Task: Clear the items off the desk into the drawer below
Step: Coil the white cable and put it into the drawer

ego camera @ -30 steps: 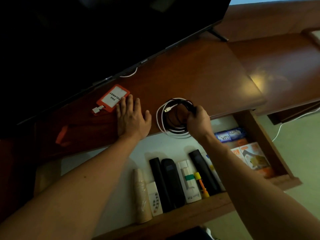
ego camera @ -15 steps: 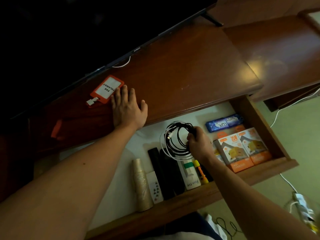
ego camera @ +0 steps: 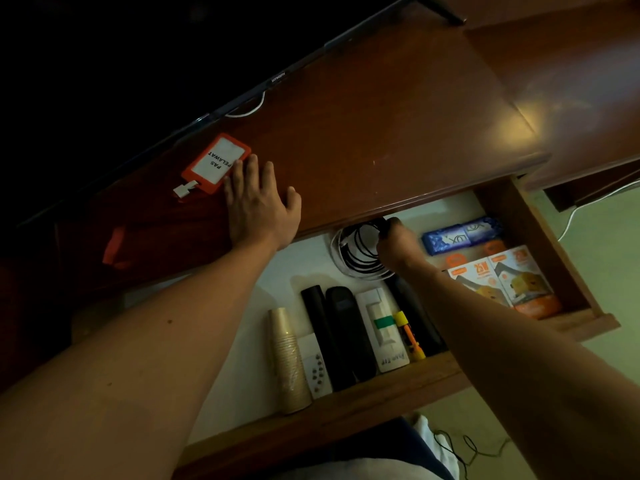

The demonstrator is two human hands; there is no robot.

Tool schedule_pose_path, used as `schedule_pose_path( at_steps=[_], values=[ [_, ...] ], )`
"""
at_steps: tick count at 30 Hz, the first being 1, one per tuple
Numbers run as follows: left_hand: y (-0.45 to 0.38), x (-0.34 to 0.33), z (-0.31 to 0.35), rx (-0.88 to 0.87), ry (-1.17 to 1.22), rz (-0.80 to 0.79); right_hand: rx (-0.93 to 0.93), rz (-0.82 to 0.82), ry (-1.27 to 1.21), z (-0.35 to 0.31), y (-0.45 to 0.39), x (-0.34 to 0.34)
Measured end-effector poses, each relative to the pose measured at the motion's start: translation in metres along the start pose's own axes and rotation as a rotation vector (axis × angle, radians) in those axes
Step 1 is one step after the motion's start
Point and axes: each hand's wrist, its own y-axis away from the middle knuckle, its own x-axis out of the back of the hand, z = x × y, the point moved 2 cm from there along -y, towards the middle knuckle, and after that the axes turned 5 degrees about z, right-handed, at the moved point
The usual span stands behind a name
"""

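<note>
A coil of black and white cables [ego camera: 356, 252] lies at the back of the open drawer [ego camera: 429, 377], partly under the desk's front edge. My right hand [ego camera: 398, 242] reaches into the drawer and grips the coil at its right side. My left hand [ego camera: 258, 202] rests flat on the dark wooden desk [ego camera: 381, 133], fingers straight, their tips touching an orange card holder [ego camera: 216, 163] labelled "PAS PELAWAT". An orange strap [ego camera: 114, 249] lies on the desk to the left.
A large dark TV [ego camera: 138, 46] stands along the desk's back. The drawer holds a stack of paper cups [ego camera: 289, 362], remotes [ego camera: 341, 332], a white box [ego camera: 382, 329], a yellow-orange marker [ego camera: 408, 336], blue Lux soap [ego camera: 462, 235] and orange boxes [ego camera: 502, 285]. Cables trail on the floor.
My right hand carried the cable coil off the desk, down into the drawer and then toward its back under the desk edge. My left hand stayed flat on the desk.
</note>
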Motion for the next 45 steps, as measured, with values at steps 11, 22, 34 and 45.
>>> schedule_pose_path(
  at_steps=[11,22,34,45],
  values=[
    [0.000,0.000,0.000,0.001,0.008,0.003,0.171,-0.033,0.230,0.006,-0.001,-0.009],
    [0.000,0.000,0.000,0.003,0.012,0.001,0.439,-0.017,0.338,-0.015,0.020,-0.021],
    [0.000,0.000,0.000,-0.003,0.018,-0.005,0.444,-0.085,0.359,-0.005,0.035,-0.035],
    [0.018,0.001,-0.005,-0.058,0.255,-0.040,0.926,0.499,-0.035,-0.058,0.082,0.016]
  ],
)
